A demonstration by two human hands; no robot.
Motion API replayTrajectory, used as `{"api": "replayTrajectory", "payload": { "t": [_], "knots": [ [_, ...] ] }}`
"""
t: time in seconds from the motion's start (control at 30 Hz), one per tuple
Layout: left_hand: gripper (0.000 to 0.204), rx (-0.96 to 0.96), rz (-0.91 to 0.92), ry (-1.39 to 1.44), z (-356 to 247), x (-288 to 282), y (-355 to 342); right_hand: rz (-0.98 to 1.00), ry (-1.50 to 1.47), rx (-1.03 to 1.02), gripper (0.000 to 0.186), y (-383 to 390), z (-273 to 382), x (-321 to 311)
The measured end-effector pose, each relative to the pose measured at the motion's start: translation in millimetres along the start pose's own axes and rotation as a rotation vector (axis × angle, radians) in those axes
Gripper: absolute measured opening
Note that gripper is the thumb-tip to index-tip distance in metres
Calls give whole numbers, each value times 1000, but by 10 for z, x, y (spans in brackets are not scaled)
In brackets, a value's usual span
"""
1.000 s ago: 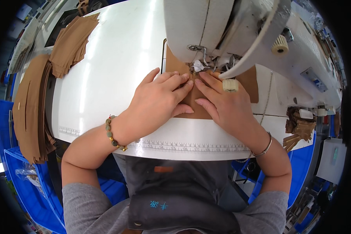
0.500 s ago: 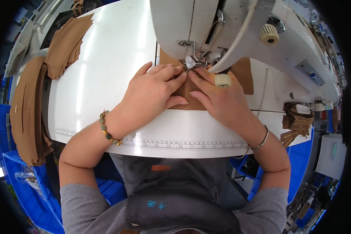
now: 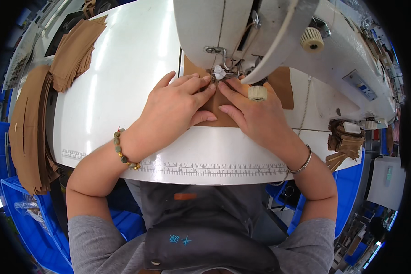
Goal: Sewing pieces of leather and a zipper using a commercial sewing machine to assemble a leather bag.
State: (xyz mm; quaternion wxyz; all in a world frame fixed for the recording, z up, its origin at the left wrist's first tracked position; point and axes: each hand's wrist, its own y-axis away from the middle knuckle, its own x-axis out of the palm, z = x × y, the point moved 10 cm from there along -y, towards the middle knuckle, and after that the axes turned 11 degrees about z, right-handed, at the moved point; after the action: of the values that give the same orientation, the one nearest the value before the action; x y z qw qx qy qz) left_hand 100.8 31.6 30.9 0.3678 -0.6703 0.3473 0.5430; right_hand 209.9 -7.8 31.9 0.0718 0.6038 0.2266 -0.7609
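Note:
A piece of brown fabric (image 3: 281, 86) lies on the white table under the head of a white sewing machine (image 3: 198, 27). My left hand (image 3: 171, 102) rests on the fabric's left part, fingers stretched out and their tips close to the presser foot (image 3: 220, 73). From the right, my right hand (image 3: 262, 112) lies on the same piece with its fingers extended, partly hidden behind a cream knob (image 3: 257, 93). Both thumbs point inward near the fabric's front edge, a small gap apart. The needle point and the fabric right beneath the foot cannot be made out.
Stacks of brown cut pieces lie at the far left (image 3: 80, 55) and over the table's left edge (image 3: 28, 128). A small brown bundle (image 3: 345, 139) sits at the right. A printed ruler (image 3: 205, 170) runs along the front edge. Blue bins (image 3: 36, 223) stand below.
The whole view has shifted slightly to the left. Both hands keep nearly the same pose on the fabric; any feed of the cloth is too small to tell.

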Motion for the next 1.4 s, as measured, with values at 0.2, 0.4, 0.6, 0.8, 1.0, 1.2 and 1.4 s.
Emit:
{"api": "replayTrajectory", "payload": {
  "t": [0.2,0.4,0.6,0.8,1.0,1.2,1.4],
  "knots": [
    [61,-5,4,0,12,14,8,-9,14,5,47,4,-7,10],
    [60,-11,-11,-11,20,19,-1,-2,26,13,43,10,-67,54],
    [58,-6,-26,-32,3,28,9,-74,66,104,28,-11,-317,-149],
    [53,2,-58,-62,-76,-40,61,212,337,72,28,94,90,-29],
    [58,1,-17,55,-96,-24,97,227,156,-199,38,351,644,-10],
    [65,31,-16,9,-123,-29,78,242,26,-179,33,287,503,-23],
    [69,43,-27,4,-136,-38,85,121,108,238,21,721,-219,-975]
  ]
}}
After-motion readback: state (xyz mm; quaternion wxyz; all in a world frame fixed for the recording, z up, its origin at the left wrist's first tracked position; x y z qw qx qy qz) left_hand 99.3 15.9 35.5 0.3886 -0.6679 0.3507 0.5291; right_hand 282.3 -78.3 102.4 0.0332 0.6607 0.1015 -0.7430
